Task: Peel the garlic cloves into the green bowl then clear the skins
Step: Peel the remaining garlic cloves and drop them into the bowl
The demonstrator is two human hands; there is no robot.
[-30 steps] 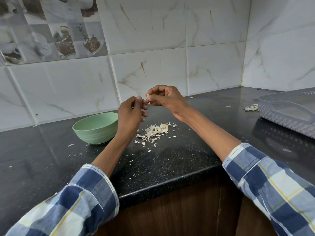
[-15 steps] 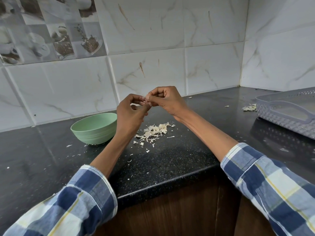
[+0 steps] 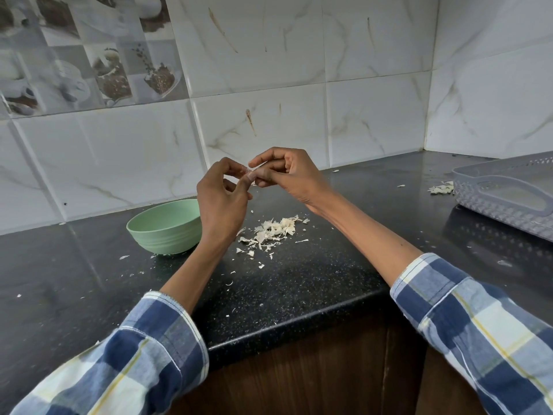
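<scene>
Your left hand point(image 3: 220, 202) and right hand point(image 3: 288, 175) raised together, fingertips pinching a garlic clove point(image 3: 250, 174), skins point(image 3: 273, 230) piled below, green bowl point(image 3: 164, 226) at left

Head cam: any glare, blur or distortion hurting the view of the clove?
Head view: wide-angle bends the tile lines and counter edge; soft glare on the counter near the basket; hands slightly soft, so the clove barely resolves; skins sharp.
</scene>
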